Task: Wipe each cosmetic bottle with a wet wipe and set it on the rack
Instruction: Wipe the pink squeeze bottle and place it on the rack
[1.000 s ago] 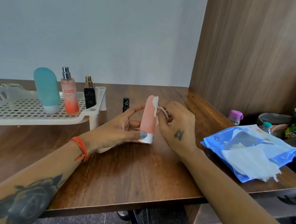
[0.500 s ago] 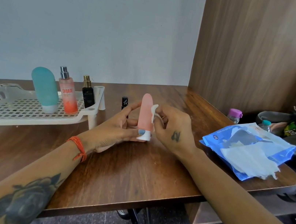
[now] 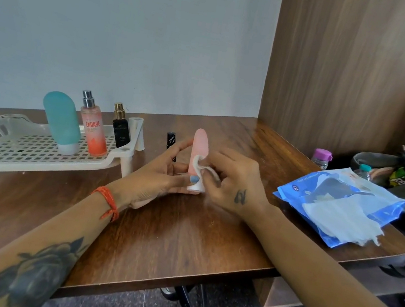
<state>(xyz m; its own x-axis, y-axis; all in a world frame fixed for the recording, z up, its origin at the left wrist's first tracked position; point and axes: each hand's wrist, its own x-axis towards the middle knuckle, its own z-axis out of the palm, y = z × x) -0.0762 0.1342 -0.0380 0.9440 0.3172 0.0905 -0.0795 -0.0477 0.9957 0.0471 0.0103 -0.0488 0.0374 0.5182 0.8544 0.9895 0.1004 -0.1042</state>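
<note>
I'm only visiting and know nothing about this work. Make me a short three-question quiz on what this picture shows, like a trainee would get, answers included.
1. How many bottles stand on the white rack?
2. True or false: the pink bottle lies flat on the table.
3. Which hand presses the wet wipe to the pink bottle: A left, B right?

Key
1. Three: the teal bottle, the orange spray bottle and the black bottle.
2. False: it stands upright, held by the left hand.
3. B, the right hand.
</note>
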